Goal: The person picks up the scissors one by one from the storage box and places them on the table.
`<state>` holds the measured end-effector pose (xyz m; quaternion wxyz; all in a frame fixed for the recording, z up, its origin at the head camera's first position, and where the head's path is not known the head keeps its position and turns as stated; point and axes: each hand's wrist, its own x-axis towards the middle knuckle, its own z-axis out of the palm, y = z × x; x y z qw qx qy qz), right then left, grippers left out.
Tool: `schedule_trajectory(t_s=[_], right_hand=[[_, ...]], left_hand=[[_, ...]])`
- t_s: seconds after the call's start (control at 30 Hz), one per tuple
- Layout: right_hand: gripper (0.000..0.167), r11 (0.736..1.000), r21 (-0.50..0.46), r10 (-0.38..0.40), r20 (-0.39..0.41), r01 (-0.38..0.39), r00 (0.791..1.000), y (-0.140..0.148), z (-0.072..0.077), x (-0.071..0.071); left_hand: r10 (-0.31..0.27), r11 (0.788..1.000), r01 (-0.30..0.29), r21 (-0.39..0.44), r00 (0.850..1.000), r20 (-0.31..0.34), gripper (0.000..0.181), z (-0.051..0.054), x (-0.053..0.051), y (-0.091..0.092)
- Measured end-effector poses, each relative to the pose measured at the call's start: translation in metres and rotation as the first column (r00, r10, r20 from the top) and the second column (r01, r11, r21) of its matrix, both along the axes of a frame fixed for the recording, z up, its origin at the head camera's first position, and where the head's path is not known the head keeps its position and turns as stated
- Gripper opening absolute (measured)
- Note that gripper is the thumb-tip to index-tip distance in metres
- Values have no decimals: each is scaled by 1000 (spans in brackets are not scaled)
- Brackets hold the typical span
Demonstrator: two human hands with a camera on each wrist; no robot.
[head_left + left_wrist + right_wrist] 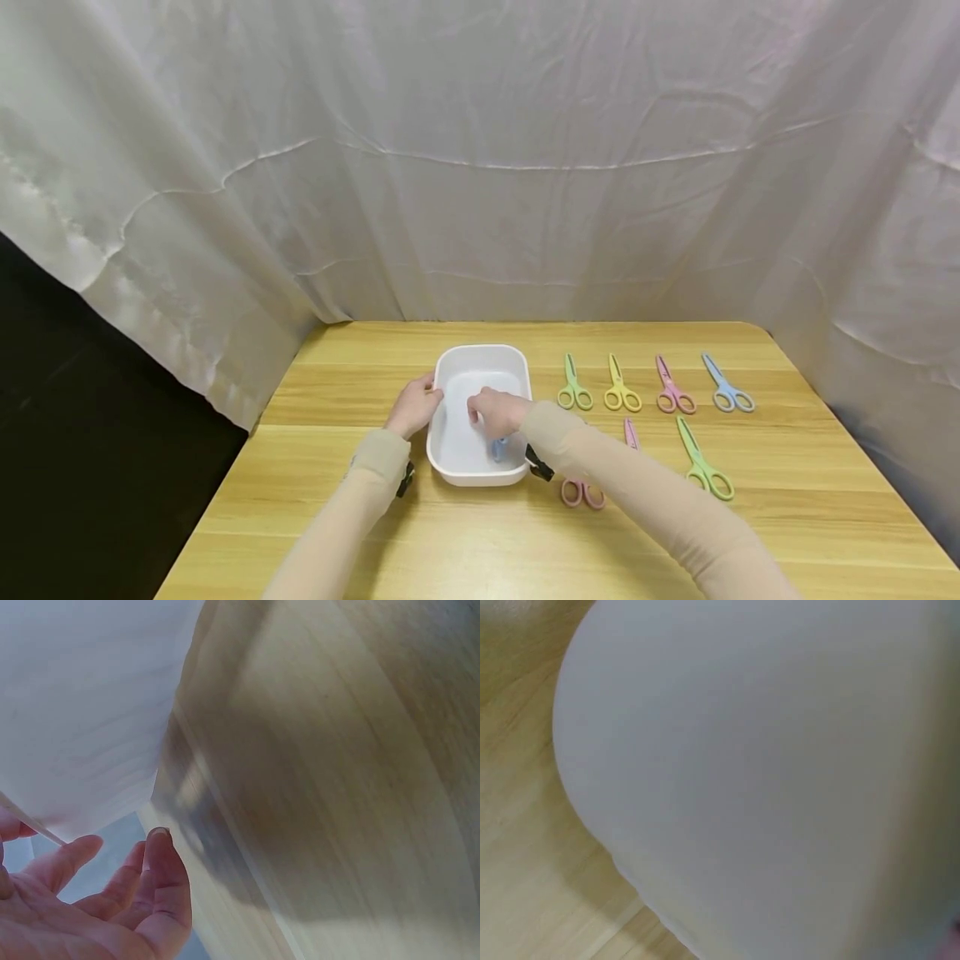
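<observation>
My left hand (415, 407) holds the left wall of a white plastic tray (480, 479). In the left wrist view, the thumb of the left hand (112, 907) is inside the rim and the fingers are outside. Inside the tray, my right hand (498, 412) reaches down with curled fingers over a pair of blue scissors (498, 450). The blue handles show below the hand; the blades and the exact grip are hidden. The right wrist view shows mostly the outer wall of the tray (727, 772), with a blurred bit of hand at the lower right edge.
On the wooden table (315, 500), right of the tray, lie green scissors (573, 387), yellow scissors (619, 389), pink scissors (672, 392) and blue scissors (724, 388). Nearer are larger green scissors (697, 462) and pink scissors (582, 493), partly under the right arm. Grey curtains (525, 208) hang behind.
</observation>
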<state>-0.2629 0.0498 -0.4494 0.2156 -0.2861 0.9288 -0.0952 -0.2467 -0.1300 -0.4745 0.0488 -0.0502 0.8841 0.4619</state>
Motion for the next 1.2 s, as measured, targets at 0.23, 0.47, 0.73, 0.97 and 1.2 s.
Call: schedule_trajectory(t_s=[0.23, 0.47, 0.73, 0.97, 1.2], right_hand=[[35, 997, -69, -39, -9, 38, 999, 1, 0, 1], [44, 981, -154, -119, 19, 120, 993, 1, 1, 1], [48, 941, -238, -217, 115, 239, 969, 5, 3, 0], [50, 916, -251, -280, 159, 313, 947, 9, 1, -1], [49, 878, -334, -279, 223, 342, 934, 9, 0, -3]], left_hand=[[2, 1000, -2, -6, 1000, 2, 51, -1, -1, 0], [12, 997, -14, -76, 1000, -22, 51, 0, -1, 3], [21, 989, -30, -143, 998, -64, 50, 2, -2, 4], [15, 990, -23, -137, 998, -60, 50, 1, -3, 5], [29, 988, -40, -148, 997, -72, 51, -2, -2, 3]])
